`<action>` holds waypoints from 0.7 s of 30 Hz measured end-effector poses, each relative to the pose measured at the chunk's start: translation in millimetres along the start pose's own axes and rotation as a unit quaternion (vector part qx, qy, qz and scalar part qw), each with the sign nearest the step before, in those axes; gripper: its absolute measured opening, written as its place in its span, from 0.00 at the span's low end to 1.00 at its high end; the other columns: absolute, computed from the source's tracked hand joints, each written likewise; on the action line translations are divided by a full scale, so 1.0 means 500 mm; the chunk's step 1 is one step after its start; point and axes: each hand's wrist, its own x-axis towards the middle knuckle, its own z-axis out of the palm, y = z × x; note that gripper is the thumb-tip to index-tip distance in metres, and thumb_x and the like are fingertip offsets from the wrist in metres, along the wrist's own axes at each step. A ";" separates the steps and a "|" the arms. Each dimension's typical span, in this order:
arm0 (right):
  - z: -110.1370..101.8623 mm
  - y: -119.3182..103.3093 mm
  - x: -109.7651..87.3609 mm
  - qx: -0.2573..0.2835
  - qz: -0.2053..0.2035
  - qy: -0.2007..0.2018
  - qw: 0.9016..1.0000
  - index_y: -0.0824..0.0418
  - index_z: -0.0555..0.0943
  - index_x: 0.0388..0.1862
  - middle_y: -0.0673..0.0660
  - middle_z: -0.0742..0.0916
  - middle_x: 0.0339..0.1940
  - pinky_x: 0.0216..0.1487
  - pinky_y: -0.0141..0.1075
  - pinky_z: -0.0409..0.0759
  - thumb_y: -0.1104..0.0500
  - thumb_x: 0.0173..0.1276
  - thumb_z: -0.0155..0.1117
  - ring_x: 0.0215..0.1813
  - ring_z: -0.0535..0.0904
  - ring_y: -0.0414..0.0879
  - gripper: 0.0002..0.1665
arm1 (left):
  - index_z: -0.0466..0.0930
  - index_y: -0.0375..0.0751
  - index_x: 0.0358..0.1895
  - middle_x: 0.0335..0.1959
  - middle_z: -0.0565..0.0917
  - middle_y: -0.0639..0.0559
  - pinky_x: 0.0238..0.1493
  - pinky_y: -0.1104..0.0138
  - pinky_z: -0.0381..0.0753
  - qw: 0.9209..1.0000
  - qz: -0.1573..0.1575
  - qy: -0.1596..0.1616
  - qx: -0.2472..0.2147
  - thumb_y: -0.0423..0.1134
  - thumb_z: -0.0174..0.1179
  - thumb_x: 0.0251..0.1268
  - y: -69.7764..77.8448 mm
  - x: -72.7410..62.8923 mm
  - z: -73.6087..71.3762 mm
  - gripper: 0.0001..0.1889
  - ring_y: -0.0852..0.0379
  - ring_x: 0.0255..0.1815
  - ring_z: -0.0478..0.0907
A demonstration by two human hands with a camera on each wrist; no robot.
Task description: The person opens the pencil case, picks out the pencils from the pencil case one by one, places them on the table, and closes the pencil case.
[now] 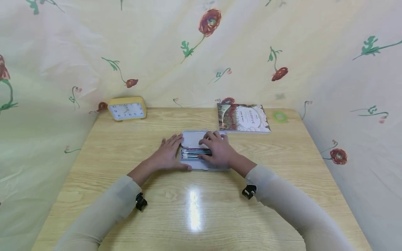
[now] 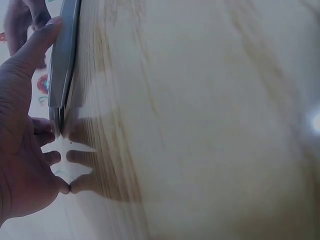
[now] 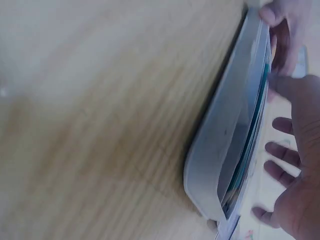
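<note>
An open pale metal pencil case (image 1: 205,164) lies on the table with its lid (image 1: 190,140) folded back away from me. Several dark pencils (image 1: 191,153) lie lengthwise in its tray, their right ends hidden under a hand. At the left end, my left hand (image 1: 165,156) spreads around the case, thumb on the near rim, fingers by the lid. My right hand (image 1: 220,152) is over the right part of the case, thumb low at the pencils and fingers apart from it, loosely bent. The right wrist view shows that thumb along the dark green pencils (image 3: 246,150).
A yellow-framed clock (image 1: 127,108) stands at the back left of the wooden table (image 1: 150,216). Toward the back right lie a book (image 1: 243,118) and a roll of green tape (image 1: 280,116). A floral curtain (image 1: 157,52) closes off the back and sides.
</note>
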 end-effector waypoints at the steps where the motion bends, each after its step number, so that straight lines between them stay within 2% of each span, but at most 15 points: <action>1: 0.002 -0.004 -0.003 0.005 -0.011 0.010 1.000 0.50 0.85 0.66 0.56 0.82 0.64 0.63 0.66 0.78 0.36 0.79 0.70 0.63 0.76 0.57 0.27 | 0.44 0.42 0.93 0.96 0.43 0.48 0.93 0.35 0.36 1.000 0.000 0.002 0.000 0.85 0.70 0.51 -0.002 0.001 0.001 0.76 0.41 0.96 0.37; 3: 0.007 -0.011 -0.009 0.009 -0.025 0.023 0.999 0.51 0.88 0.59 0.54 0.83 0.57 0.55 0.60 0.78 0.41 0.80 0.72 0.57 0.77 0.54 0.20 | 0.43 0.43 0.93 0.96 0.43 0.48 0.93 0.35 0.36 1.000 -0.001 0.002 0.002 0.85 0.71 0.51 -0.003 0.003 0.002 0.77 0.41 0.96 0.38; 5: 0.011 -0.017 -0.011 0.001 -0.031 0.031 0.999 0.53 0.89 0.57 0.54 0.85 0.54 0.53 0.57 0.78 0.44 0.81 0.71 0.54 0.77 0.53 0.17 | 0.42 0.42 0.93 0.96 0.44 0.46 0.92 0.34 0.36 1.000 0.001 0.002 0.002 0.85 0.71 0.51 -0.004 0.005 0.001 0.77 0.41 0.96 0.39; 13: 0.013 -0.032 -0.012 -0.029 -0.026 0.035 0.999 0.55 0.90 0.54 0.54 0.87 0.50 0.49 0.54 0.79 0.48 0.82 0.71 0.50 0.78 0.52 0.13 | 0.37 0.45 0.94 0.96 0.40 0.49 0.90 0.31 0.29 1.000 -0.009 -0.014 0.006 0.85 0.71 0.50 0.003 0.005 -0.002 0.79 0.43 0.97 0.33; 21: 0.019 -0.039 -0.003 -0.085 -0.041 0.028 0.995 0.54 0.90 0.54 0.52 0.87 0.51 0.52 0.53 0.81 0.51 0.86 0.65 0.50 0.77 0.50 0.11 | 0.47 0.40 0.92 0.95 0.47 0.47 0.93 0.36 0.33 1.000 -0.004 0.013 0.009 0.85 0.72 0.48 0.003 0.000 -0.002 0.77 0.44 0.97 0.36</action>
